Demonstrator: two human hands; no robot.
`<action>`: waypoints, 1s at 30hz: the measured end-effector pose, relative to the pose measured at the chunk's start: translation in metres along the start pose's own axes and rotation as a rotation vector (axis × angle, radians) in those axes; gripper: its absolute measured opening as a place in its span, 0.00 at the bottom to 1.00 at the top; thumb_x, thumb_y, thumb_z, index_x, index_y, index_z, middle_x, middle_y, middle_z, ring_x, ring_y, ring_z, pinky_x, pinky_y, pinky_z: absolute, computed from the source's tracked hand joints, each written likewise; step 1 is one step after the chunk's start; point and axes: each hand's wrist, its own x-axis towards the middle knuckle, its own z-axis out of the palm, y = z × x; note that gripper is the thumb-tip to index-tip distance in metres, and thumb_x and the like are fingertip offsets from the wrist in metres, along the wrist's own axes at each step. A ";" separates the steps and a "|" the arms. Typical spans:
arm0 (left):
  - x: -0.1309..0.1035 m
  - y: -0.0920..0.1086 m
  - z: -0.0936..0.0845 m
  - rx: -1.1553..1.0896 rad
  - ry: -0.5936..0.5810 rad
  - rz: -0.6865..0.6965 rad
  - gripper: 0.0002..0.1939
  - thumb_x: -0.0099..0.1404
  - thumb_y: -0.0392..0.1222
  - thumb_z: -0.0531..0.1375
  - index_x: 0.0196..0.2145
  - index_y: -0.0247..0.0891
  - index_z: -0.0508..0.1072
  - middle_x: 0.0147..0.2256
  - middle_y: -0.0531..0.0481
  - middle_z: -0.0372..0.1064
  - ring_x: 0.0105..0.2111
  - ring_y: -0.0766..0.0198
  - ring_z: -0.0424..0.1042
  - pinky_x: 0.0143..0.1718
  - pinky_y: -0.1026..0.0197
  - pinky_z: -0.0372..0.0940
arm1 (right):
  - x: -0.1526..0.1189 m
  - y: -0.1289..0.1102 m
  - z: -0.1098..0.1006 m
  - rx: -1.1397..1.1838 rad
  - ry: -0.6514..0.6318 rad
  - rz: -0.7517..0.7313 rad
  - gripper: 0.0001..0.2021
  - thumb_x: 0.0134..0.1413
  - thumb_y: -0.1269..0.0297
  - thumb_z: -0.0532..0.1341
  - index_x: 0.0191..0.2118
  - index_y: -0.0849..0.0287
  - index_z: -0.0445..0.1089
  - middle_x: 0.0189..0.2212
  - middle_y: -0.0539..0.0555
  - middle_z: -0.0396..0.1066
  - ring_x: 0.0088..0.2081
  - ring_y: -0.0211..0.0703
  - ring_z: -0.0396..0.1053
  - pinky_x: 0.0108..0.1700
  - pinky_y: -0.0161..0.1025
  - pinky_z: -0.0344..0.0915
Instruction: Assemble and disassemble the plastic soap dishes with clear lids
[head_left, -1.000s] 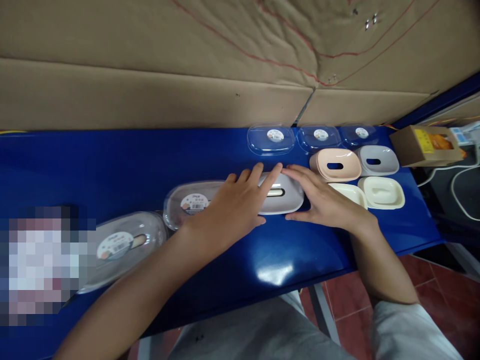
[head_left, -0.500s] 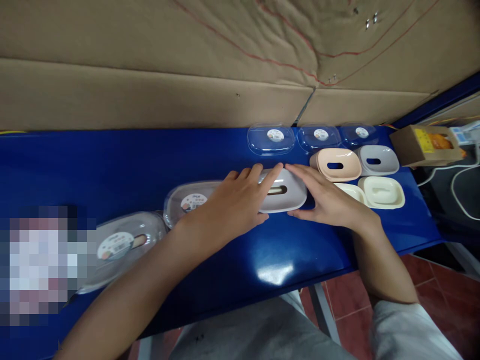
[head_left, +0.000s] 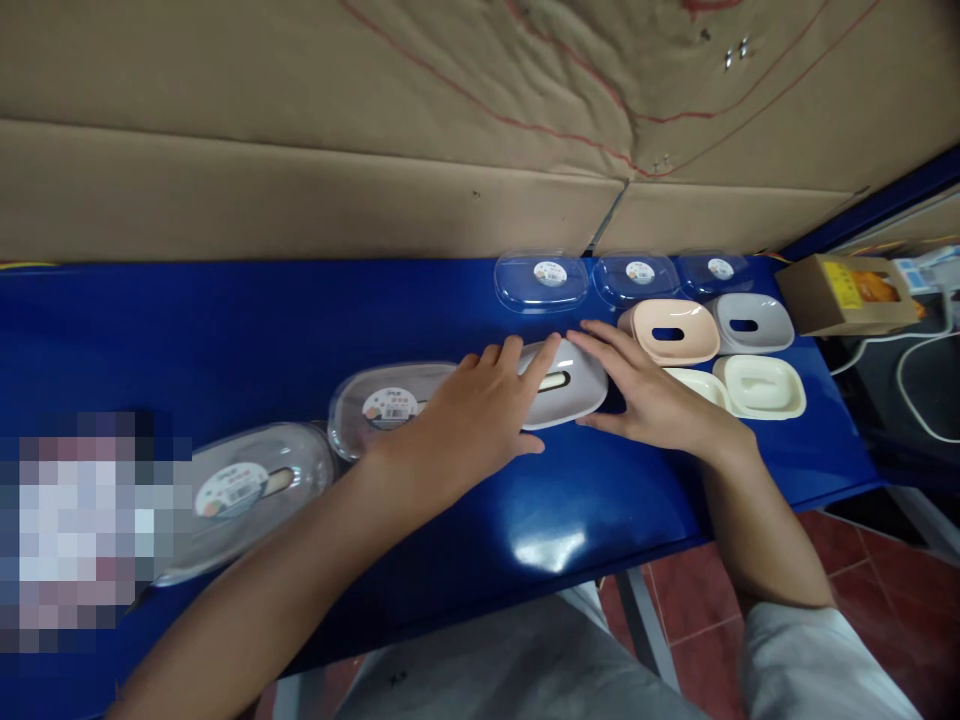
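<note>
L hand & R hand are both partly open, one at each end of a lt. grey slotted dish that sits on the blue table, approx. mid-view. L hand covers the dish's L end, index stretched across it to the back rim, thumb sticking out nr the front edge. R hand is curved round the R end: fingers by the back R corner, thumb nr the front R edge, wide gap btwn. Both rest lightly against the dish, not closed on it. Cream piece shows in the dish's slot.

Just L of it, partly behind the L hand: grey dish w/ clear cover + round label. Further L & nearer: 2nd covered grey dish, also labelled. Far L is pixelated, can't tell.

R side, beyond the R hand: peach slotted dish next to a grey-lilac slotted dish; in front of them, cream tray, partly hidden by the R hand, & 2nd cream tray. Three clear covers w/ labels in a row along the back, nr the cardboard panel. Sm. cardboard box at far R end.
</note>
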 end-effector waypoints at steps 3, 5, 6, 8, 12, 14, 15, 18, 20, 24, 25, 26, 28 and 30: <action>-0.006 0.000 -0.007 -0.023 -0.032 0.012 0.60 0.66 0.55 0.74 0.79 0.35 0.41 0.59 0.29 0.71 0.56 0.38 0.75 0.59 0.42 0.64 | -0.003 0.002 -0.003 -0.047 0.048 0.018 0.42 0.68 0.61 0.65 0.80 0.47 0.44 0.79 0.64 0.44 0.79 0.65 0.46 0.76 0.69 0.53; -0.010 -0.005 -0.009 -0.061 -0.025 0.047 0.57 0.68 0.56 0.72 0.78 0.37 0.42 0.56 0.33 0.75 0.56 0.40 0.76 0.63 0.36 0.60 | -0.003 0.004 -0.005 -0.067 0.099 0.055 0.39 0.71 0.64 0.60 0.80 0.47 0.45 0.78 0.64 0.46 0.78 0.65 0.48 0.76 0.69 0.54; -0.011 -0.009 -0.010 -0.078 -0.016 0.071 0.55 0.70 0.56 0.70 0.78 0.37 0.43 0.56 0.35 0.77 0.56 0.40 0.76 0.64 0.34 0.57 | -0.003 0.003 -0.005 -0.070 0.124 0.076 0.37 0.72 0.65 0.58 0.80 0.48 0.46 0.77 0.64 0.49 0.78 0.65 0.50 0.76 0.69 0.55; -0.013 -0.017 -0.009 -0.078 0.017 0.105 0.47 0.73 0.53 0.67 0.77 0.39 0.46 0.55 0.37 0.79 0.56 0.42 0.77 0.66 0.33 0.55 | -0.002 0.000 -0.005 -0.061 0.166 0.116 0.32 0.75 0.65 0.54 0.79 0.48 0.49 0.74 0.64 0.56 0.75 0.64 0.58 0.74 0.67 0.60; -0.014 -0.030 -0.004 0.036 0.118 0.078 0.24 0.77 0.40 0.59 0.68 0.37 0.66 0.51 0.38 0.80 0.52 0.43 0.78 0.65 0.30 0.54 | 0.001 -0.016 0.001 -0.053 0.173 0.166 0.29 0.78 0.55 0.53 0.77 0.51 0.52 0.69 0.65 0.65 0.69 0.64 0.66 0.69 0.66 0.67; -0.013 -0.031 0.000 0.059 0.125 0.089 0.15 0.76 0.33 0.56 0.56 0.38 0.76 0.48 0.41 0.80 0.50 0.45 0.77 0.65 0.29 0.54 | 0.000 -0.024 0.006 -0.062 0.159 0.177 0.32 0.76 0.49 0.55 0.77 0.53 0.52 0.71 0.67 0.63 0.72 0.66 0.63 0.70 0.67 0.65; -0.012 -0.031 0.002 0.061 0.119 0.098 0.14 0.75 0.31 0.55 0.51 0.38 0.78 0.47 0.42 0.79 0.50 0.46 0.76 0.65 0.28 0.54 | 0.000 -0.027 0.009 -0.064 0.152 0.180 0.34 0.76 0.46 0.56 0.78 0.53 0.51 0.73 0.68 0.60 0.73 0.67 0.60 0.71 0.69 0.64; -0.011 -0.026 0.007 0.063 0.104 0.113 0.16 0.72 0.29 0.55 0.48 0.40 0.81 0.48 0.42 0.77 0.50 0.46 0.75 0.66 0.26 0.53 | -0.001 -0.032 0.016 -0.064 0.125 0.185 0.41 0.72 0.39 0.58 0.79 0.53 0.46 0.78 0.69 0.49 0.77 0.71 0.51 0.72 0.74 0.59; -0.011 -0.021 0.007 0.066 0.093 0.107 0.18 0.72 0.29 0.55 0.49 0.40 0.82 0.48 0.40 0.77 0.50 0.45 0.75 0.66 0.24 0.52 | -0.001 -0.032 0.021 -0.068 0.111 0.185 0.47 0.67 0.35 0.62 0.80 0.51 0.43 0.80 0.69 0.43 0.78 0.74 0.47 0.72 0.76 0.57; -0.011 -0.015 0.003 0.056 0.072 0.092 0.21 0.73 0.27 0.53 0.51 0.41 0.83 0.48 0.40 0.76 0.50 0.47 0.75 0.66 0.26 0.53 | 0.000 -0.033 0.026 -0.080 0.108 0.197 0.50 0.62 0.35 0.67 0.79 0.48 0.45 0.80 0.68 0.39 0.78 0.76 0.46 0.71 0.78 0.57; -0.011 -0.014 0.001 0.059 0.067 0.086 0.22 0.73 0.27 0.53 0.52 0.41 0.83 0.49 0.40 0.76 0.50 0.46 0.75 0.66 0.26 0.53 | 0.000 -0.033 0.026 -0.082 0.106 0.206 0.48 0.63 0.36 0.67 0.79 0.48 0.47 0.80 0.67 0.39 0.78 0.76 0.47 0.71 0.78 0.58; -0.011 -0.014 -0.001 0.064 0.056 0.082 0.22 0.73 0.27 0.53 0.52 0.41 0.82 0.50 0.39 0.76 0.51 0.46 0.74 0.66 0.27 0.54 | 0.000 -0.034 0.026 -0.085 0.102 0.214 0.47 0.63 0.37 0.67 0.78 0.48 0.48 0.80 0.67 0.40 0.78 0.76 0.48 0.70 0.78 0.59; -0.011 -0.013 -0.006 0.073 0.026 0.072 0.22 0.72 0.27 0.53 0.53 0.39 0.82 0.51 0.38 0.77 0.52 0.45 0.75 0.65 0.28 0.55 | -0.001 -0.035 0.025 -0.095 0.099 0.219 0.43 0.64 0.41 0.67 0.76 0.49 0.52 0.80 0.67 0.40 0.78 0.76 0.48 0.70 0.77 0.59; -0.012 -0.012 -0.010 0.078 0.003 0.061 0.23 0.72 0.26 0.52 0.54 0.38 0.82 0.51 0.38 0.77 0.52 0.44 0.75 0.65 0.29 0.57 | -0.001 -0.036 0.023 -0.103 0.110 0.200 0.39 0.65 0.45 0.67 0.75 0.49 0.56 0.81 0.65 0.39 0.78 0.76 0.47 0.71 0.76 0.59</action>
